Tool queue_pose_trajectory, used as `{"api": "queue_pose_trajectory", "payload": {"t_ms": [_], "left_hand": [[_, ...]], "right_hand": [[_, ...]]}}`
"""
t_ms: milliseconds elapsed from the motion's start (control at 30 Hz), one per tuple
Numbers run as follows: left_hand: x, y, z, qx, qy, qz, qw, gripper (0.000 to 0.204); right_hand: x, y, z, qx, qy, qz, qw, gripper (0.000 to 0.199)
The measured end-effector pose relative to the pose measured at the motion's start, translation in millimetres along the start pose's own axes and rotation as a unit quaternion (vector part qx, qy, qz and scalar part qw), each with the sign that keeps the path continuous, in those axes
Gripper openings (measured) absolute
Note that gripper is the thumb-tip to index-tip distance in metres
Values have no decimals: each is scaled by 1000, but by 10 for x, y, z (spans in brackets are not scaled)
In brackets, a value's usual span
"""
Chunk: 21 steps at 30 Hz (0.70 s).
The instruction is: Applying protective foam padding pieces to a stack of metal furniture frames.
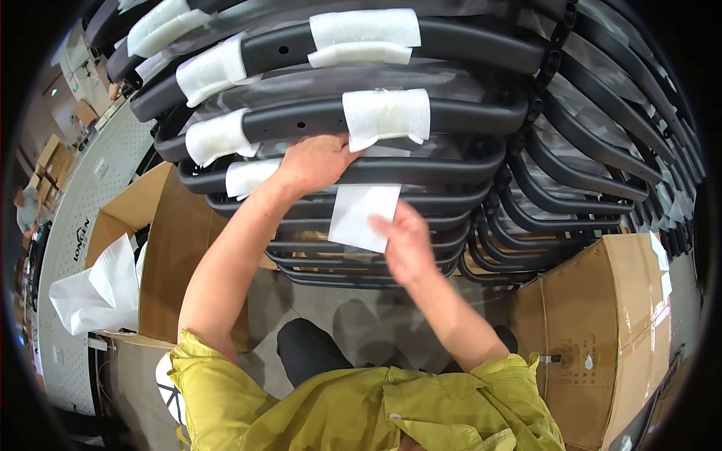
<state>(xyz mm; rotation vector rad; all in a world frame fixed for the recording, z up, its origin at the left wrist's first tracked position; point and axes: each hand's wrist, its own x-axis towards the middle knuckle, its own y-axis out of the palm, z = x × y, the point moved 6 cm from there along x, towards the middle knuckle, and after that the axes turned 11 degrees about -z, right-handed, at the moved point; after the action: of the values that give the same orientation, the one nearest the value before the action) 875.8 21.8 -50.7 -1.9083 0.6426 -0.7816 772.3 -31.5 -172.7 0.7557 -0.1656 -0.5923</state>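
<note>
A square white foam sheet (361, 218) hangs in front of the stacked black metal frames. The thumb and fingers of my right hand (410, 242), slightly blurred, are closed on its right edge. My left hand (318, 160) lies against the black tubes, left of a white foam wrap (387, 116). Its fingertips are hidden between an upper black tube (293, 120) and a lower black tube (421, 171), so their grip does not show. A strip of white foam also peeks out below that wrap. Another foam wrap (219, 137) surrounds the upper tube farther left.
More black tubular frames (602, 169) are stacked on the right. An open cardboard box (177, 248) with white sheets (98, 289) stands to my left. Another cardboard box (575, 331) is at the right. Beyond the left box runs a pale perforated panel (71, 225).
</note>
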Motion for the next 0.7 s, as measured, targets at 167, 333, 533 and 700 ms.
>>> {"api": "queue_pose_trajectory", "payload": {"t_ms": [167,333,533,700], "left_hand": [[-86,-15,-101,22,47,-59,997,28],[-454,-76,-191,-31,297,-376,877,8],[-693,29,-351,11,469,-354,809,21],[-489,6,-358,-55,427,-315,846,36]], "right_hand": [[-103,-259,-339,-52,93,-6,994,17],[26,-216,-15,-80,33,-39,996,16],[184,-166,227,-109,-24,-5,994,14],[161,-291,94,-114,-9,-11,993,14]]}}
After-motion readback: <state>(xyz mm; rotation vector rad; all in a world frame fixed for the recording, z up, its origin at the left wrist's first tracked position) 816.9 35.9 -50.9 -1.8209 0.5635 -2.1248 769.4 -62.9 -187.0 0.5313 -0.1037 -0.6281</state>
